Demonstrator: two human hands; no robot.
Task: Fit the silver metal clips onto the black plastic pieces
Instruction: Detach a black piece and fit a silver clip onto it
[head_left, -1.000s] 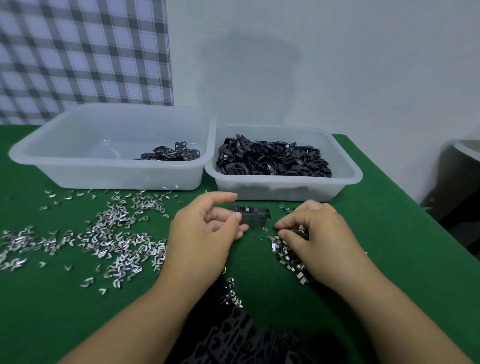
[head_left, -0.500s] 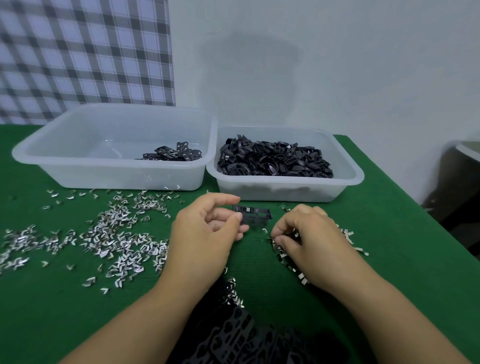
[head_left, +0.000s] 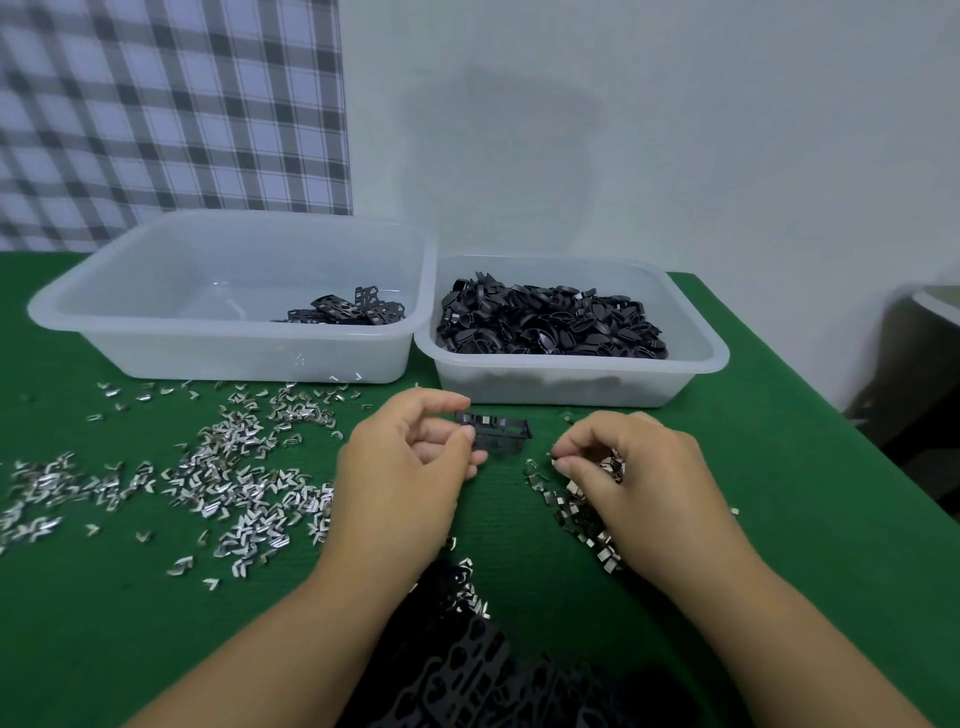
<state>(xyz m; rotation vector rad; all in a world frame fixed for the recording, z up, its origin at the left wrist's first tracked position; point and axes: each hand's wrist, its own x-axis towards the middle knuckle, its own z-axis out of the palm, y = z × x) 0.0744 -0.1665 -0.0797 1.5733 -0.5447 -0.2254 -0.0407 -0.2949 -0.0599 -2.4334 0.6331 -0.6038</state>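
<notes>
Just below the grips lay spare black pieces (head_left: 467, 670). L hand (head_left: 410, 467) pinched the black plastic piece (head_left: 501, 434) by one end, rest jutting twd R hand (head_left: 634, 467), fingers curled in the silver clips (head_left: 576, 512); can't tell if one was caught. Best: single clip, mouth twd piece, square on.

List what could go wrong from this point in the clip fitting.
1. The left hand pinches the black plastic piece by one end only; pressing a clip on could twist it loose.
2. The right hand curls over a dense heap of silver clips; it may lift two tangled ones or scatter some. Whether it already holds one cannot be seen.
</notes>
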